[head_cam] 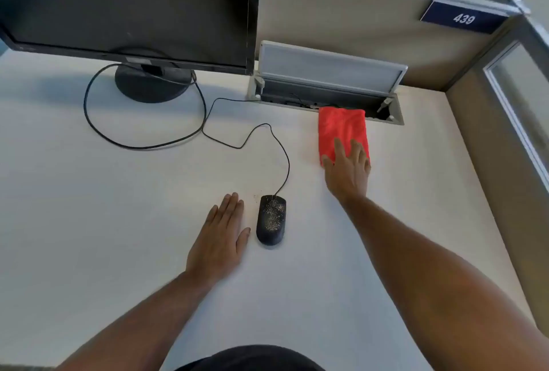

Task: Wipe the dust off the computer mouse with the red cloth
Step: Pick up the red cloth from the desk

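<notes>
A black wired computer mouse (271,219) lies on the white desk, its top speckled with pale dust. My left hand (220,240) rests flat on the desk just left of the mouse, fingers together, holding nothing. A folded red cloth (341,127) lies farther back and to the right, its far end at the edge of the cable hatch. My right hand (348,169) lies flat with spread fingers on the near end of the cloth, pressing on it without gripping it.
A black monitor (127,5) on a round stand (153,85) fills the back left. The mouse cable (205,121) loops across the desk into an open cable hatch (326,73). Beige partition walls (341,17) close the back and right, with a sign reading 439 (463,18).
</notes>
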Demonstrator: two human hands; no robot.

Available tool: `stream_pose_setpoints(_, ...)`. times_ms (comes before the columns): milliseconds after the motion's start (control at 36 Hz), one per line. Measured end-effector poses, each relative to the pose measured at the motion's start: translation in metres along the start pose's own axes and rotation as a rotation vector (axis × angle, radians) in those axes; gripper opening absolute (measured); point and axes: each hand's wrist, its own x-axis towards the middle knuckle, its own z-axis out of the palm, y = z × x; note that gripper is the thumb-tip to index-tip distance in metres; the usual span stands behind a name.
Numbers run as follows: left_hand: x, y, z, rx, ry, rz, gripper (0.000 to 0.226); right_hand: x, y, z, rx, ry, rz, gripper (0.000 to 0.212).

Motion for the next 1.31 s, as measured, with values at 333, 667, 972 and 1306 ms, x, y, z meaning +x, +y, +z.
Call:
stream_pose_setpoints(333,0.002,-0.005,0.007,0.023,0.037,0.010,0.067,0.062,-0.004,-0.012,0.036,-0.180,0.115,0.073)
stream_pose_setpoints(667,0.002,-0.006,0.011,0.036,0.087,0.029,0.062,0.093,-0.005,-0.004,0.061,-0.295,0.204,0.085)
stream_pose_setpoints(972,0.003,-0.007,0.013,0.038,0.085,0.020,0.064,0.077,-0.005,0.005,-0.052,-0.189,0.118,0.045)
stream_pose_setpoints(1306,0.003,-0.006,0.009,-0.001,0.082,0.019,0.069,0.026,0.002,-0.008,0.297,-0.112,0.214,0.055)
